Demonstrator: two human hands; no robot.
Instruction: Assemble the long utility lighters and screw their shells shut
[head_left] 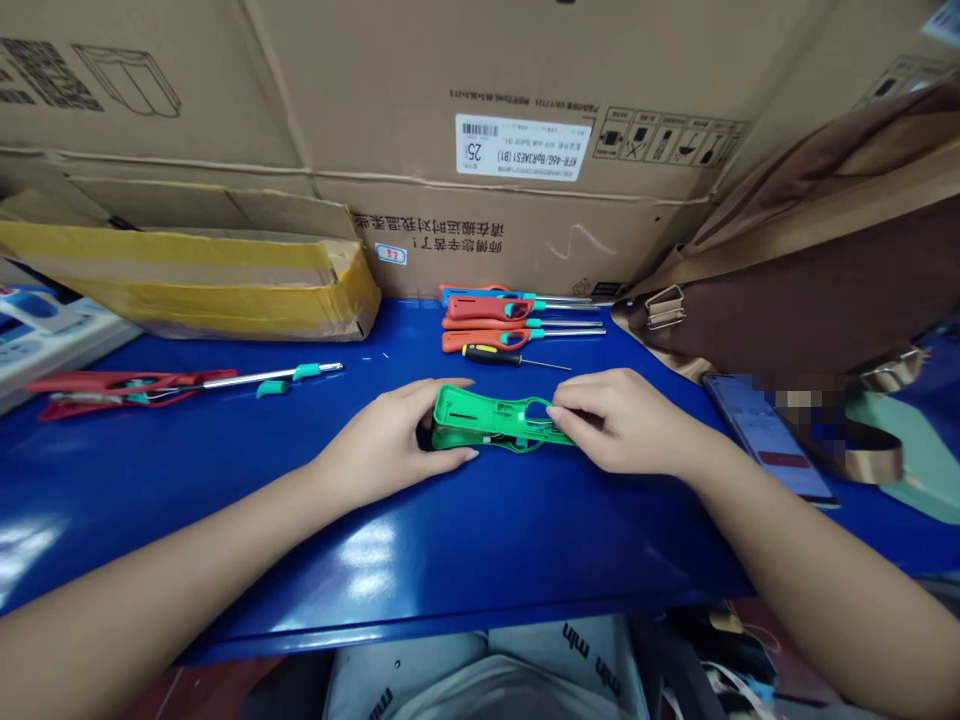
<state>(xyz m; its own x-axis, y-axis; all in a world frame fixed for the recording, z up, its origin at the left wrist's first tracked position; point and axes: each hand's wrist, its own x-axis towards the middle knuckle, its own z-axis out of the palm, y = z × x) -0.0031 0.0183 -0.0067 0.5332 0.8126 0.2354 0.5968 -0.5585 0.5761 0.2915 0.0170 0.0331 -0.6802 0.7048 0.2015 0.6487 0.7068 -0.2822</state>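
Observation:
A green lighter casing (480,413), its two halves parted so that the hollow inside shows, lies between my hands over the blue table. My left hand (382,435) grips its wide end, thumb below and fingers above. At the narrow end, my right hand (619,418) pinches the casing near the trigger loop, with thumb and forefinger together. Thin wires or metal parts show inside near that loop; their details are too small to tell. Just behind the casing lies a screwdriver (491,355) with a black and yellow handle.
Several red, orange and blue long-necked lighters (487,310) lie behind the screwdriver. To the left is an opened red lighter (135,385) beside a loose teal piece (272,388). A yellow-taped cardboard box (247,300), a brown bag (795,270) and a phone (765,430) border the workspace.

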